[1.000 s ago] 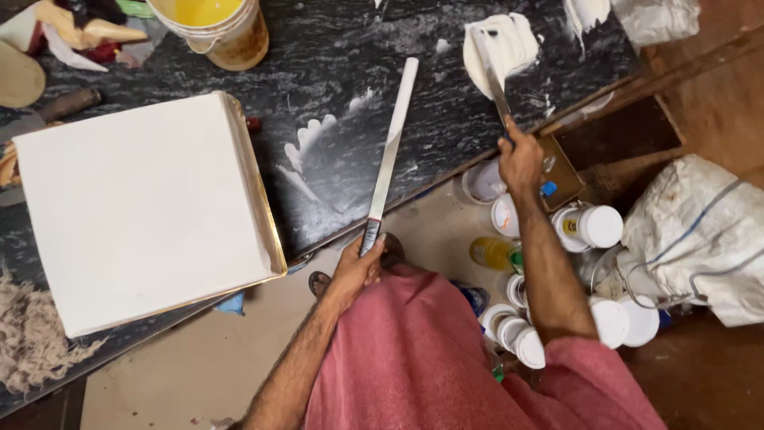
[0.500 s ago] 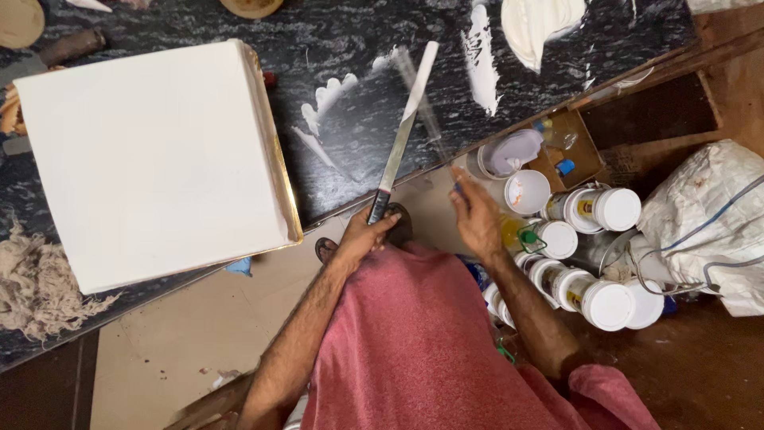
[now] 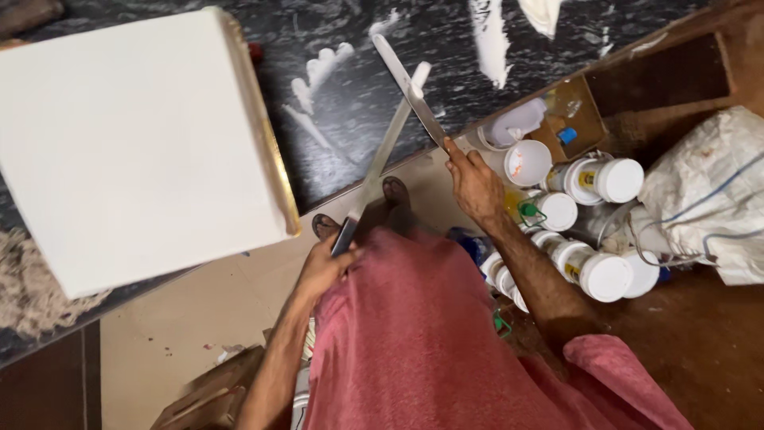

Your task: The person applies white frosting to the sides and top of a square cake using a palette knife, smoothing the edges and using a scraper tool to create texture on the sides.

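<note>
Over the dark bench (image 3: 350, 119) edge, your left hand (image 3: 326, 267) grips a long metal straightedge (image 3: 382, 159) by its lower end. Right hand (image 3: 473, 183) holds a palette knife (image 3: 410, 87), blades crossing w/ white paste on both; white canvas (image 3: 135, 143) sits just left.

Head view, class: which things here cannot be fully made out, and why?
- White block: its top-left corner is cut off by the frame edge.
- Jars: their contents are hidden by white lids.
- Left hand: its grip on the long blade is hidden by the hand's back.
</note>
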